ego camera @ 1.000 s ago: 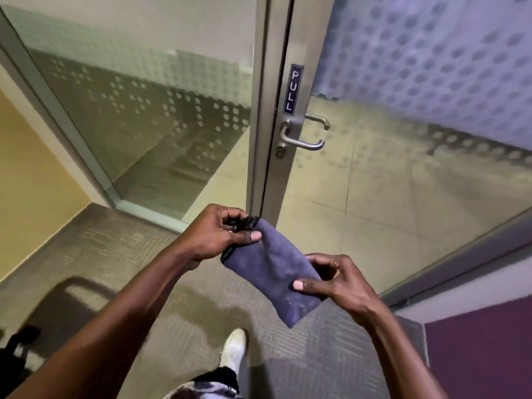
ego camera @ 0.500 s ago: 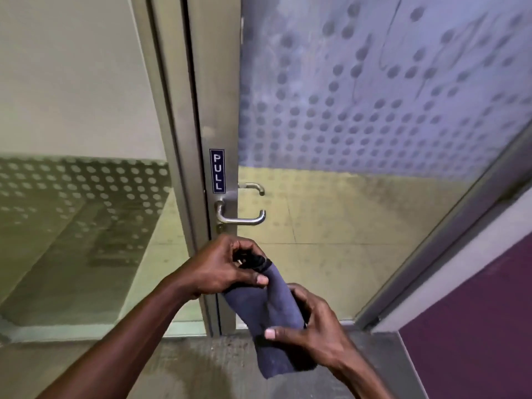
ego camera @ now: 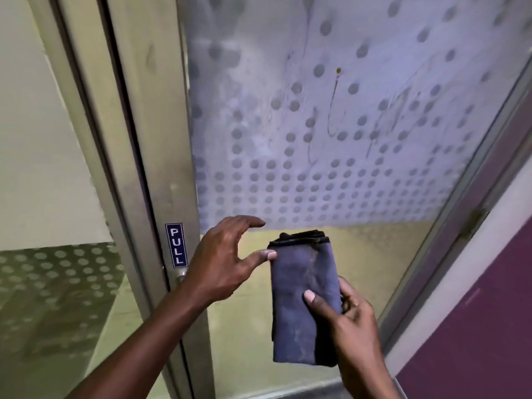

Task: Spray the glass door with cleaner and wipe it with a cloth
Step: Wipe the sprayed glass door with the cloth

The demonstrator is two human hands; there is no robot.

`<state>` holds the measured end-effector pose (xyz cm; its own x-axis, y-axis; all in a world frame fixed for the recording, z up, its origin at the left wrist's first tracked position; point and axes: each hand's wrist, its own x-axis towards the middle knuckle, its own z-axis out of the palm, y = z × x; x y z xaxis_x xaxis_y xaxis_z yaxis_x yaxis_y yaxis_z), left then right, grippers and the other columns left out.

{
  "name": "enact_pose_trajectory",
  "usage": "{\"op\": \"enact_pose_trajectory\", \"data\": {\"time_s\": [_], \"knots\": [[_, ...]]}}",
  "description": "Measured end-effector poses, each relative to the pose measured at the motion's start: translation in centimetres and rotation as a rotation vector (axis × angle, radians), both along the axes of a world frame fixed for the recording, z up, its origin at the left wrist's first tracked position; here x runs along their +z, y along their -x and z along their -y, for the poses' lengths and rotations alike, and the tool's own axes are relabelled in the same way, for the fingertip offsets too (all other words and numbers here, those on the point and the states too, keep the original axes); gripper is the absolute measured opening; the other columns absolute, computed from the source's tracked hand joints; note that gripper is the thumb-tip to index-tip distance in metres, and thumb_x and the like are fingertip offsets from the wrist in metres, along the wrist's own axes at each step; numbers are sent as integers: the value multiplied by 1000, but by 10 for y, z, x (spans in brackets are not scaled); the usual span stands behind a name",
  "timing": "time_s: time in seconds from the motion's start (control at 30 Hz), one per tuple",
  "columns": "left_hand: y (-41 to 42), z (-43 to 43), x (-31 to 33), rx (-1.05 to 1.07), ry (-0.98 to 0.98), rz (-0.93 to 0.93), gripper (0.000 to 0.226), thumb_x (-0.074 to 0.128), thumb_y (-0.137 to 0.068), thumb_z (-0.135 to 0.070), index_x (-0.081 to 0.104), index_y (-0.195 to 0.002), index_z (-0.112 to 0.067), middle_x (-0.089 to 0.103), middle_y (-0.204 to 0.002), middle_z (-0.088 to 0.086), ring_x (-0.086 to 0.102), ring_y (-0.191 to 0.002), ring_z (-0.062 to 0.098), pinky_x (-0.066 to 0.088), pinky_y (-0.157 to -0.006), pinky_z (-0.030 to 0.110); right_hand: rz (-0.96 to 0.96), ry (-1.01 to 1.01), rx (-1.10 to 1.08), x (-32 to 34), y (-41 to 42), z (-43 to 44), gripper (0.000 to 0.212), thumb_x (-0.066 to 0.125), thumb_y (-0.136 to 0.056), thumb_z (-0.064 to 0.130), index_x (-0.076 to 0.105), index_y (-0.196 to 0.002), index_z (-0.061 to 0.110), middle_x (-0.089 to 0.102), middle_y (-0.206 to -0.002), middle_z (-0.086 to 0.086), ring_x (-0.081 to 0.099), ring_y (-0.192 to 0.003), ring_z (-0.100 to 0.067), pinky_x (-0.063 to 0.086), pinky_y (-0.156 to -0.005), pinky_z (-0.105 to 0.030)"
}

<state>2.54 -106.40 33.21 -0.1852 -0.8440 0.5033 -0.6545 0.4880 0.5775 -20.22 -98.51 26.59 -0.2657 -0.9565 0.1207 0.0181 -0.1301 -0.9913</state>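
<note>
right hand (ego camera: pixel 348 318) pinches the folded cloth (ego camera: pixel 305 300), left hand (ego camera: pixel 221 263) spread wide, thumb touching it. wet runs on the glass door (ego camera: pixel 331 125) might streak if left.

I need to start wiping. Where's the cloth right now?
In the head view, lower centre-right: the folded cloth is in the right hand, before the glass door.

Two hands show: the left hand (ego camera: pixel 221 263) and the right hand (ego camera: pixel 348 318). There is one folded cloth (ego camera: pixel 305 300), one glass door (ego camera: pixel 331 125), and one PULL sign (ego camera: pixel 176 245).
</note>
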Motion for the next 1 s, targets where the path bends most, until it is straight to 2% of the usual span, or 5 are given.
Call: {"op": "enact_pose_trajectory", "data": {"time_s": [0.2, 0.33, 0.53, 0.77, 1.0], "knots": [[15, 36, 5, 207, 384, 326, 79, 93, -91, -38, 63, -153, 1, 42, -178, 23, 35, -170, 44, 43, -131, 60, -45, 204, -541, 46, 50, 75, 9, 76, -96, 28, 73, -103, 33, 75, -81, 7, 68, -78, -17, 56, -78, -38], [24, 58, 5, 381, 460, 370, 102, 88, -94, -43, 38, -170, 5, 16, -185, 31, 14, -175, 51, 29, -139, 64, -269, 379, -775, 74, 66, 126, 38, 60, -101, 39, 66, -137, 30, 70, -85, 0, 63, -77, -26, 50, -68, -42], [19, 81, -11, 571, 519, 298, 117, 80, -97, -51, 14, -177, 3, -3, -185, 37, -3, -176, 52, 1, -146, 50, -453, 560, -654, 78, 41, 185, 67, 60, -94, -9, 52, -157, 11, 48, -165, -18, 38, -158, -44, 50, -115, -60], [2, 100, -24, 593, 465, 276, 134, 76, -88, -67, 5, -177, 4, -10, -186, 32, -10, -176, 49, -2, -145, 51, -983, 765, -639, 47, -33, 214, 90, 49, -85, -23, 42, -165, 20, 37, -175, -6, 20, -164, -50, 24, -125, -76], [-9, 108, -32, 590, 500, 289, 132, 72, -88, -73, 8, -178, -1, -6, -188, 29, -8, -177, 46, -3, -146, 43, -1280, 826, -528, -5, 1, 213, 78, 39, -93, -22, 54, -157, 19, 39, -173, -7, 29, -161, -50, 31, -121, -78]]}}
